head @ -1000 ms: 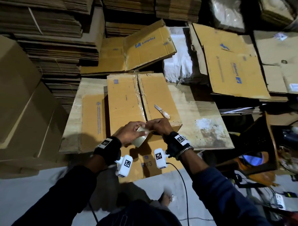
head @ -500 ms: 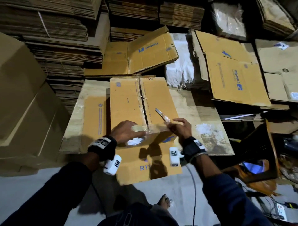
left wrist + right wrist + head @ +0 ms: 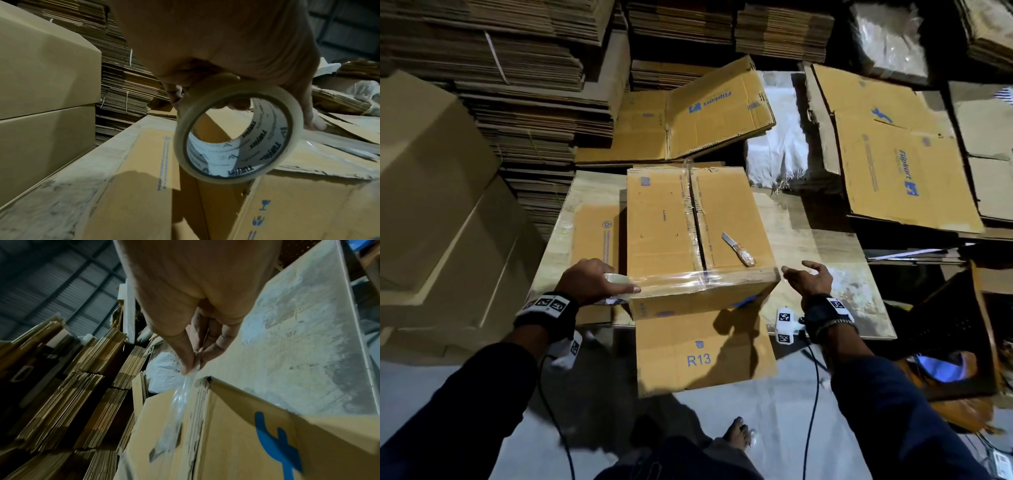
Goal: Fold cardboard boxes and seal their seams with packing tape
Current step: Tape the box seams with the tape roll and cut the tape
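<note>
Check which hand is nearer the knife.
Right. The right hand sits just off the box's near right corner, close below the knife; the left hand grips the tape roll at the opposite corner.

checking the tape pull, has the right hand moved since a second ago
Yes. The right hand has swung out to the right: it was beside the left hand over the box, below the knife, and is now past the box's right corner.

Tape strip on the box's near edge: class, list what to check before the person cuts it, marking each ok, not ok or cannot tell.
1. Left hand grips tape roll: ok.
2. Right hand pinches the strip by its end: ok.
3. Strip spans the near edge of the box: ok.
4. Knife lies free on the box top: ok.
5. Strip pressed flat all along: cannot tell.
</note>
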Motion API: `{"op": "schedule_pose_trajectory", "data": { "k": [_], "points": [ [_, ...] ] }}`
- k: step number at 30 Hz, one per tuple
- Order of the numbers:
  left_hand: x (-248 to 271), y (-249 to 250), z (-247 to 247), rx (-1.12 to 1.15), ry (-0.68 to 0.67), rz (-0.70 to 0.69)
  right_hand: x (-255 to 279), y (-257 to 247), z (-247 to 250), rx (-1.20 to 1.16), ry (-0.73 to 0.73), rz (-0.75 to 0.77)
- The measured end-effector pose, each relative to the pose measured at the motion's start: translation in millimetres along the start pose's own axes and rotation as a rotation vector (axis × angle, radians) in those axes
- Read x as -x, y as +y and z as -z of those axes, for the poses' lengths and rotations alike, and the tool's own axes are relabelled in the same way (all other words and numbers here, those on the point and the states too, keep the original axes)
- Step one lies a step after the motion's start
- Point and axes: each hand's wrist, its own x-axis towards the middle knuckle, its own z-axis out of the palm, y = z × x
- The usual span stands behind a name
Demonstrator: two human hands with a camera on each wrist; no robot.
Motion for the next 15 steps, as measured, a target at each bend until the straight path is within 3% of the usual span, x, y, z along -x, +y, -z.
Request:
{"op": "schedule_pose_trajectory", "data": {
  "k": [2, 4, 6, 9, 15],
  "points": [
    [3.6, 0.0, -2.1, -0.065, 0.037, -0.053, -2.8, 3.9, -5.1, 0.064, 0.049, 0.012],
    [4.2, 2.1, -4.9, -0.134, 0.046, -0.008, -6.0, 11.7, -8.5, 0.158, 0.116, 0.038],
    [6.3, 1.3, -5.1, -0.205, -0.019, 0.108, -11.8, 21.3, -8.0, 0.166, 0.144, 0.060],
    [13.4, -6.8, -6.3, -0.335, -0.086, 0.131, -23.0, 31.8, -1.1, 0.196, 0.144, 0.083],
    [7.9, -25.3, -23.5, -0.222, -0.065, 0.149, -23.3, 36.3, -2.0, 0.141, 0.097, 0.032]
  ]
}}
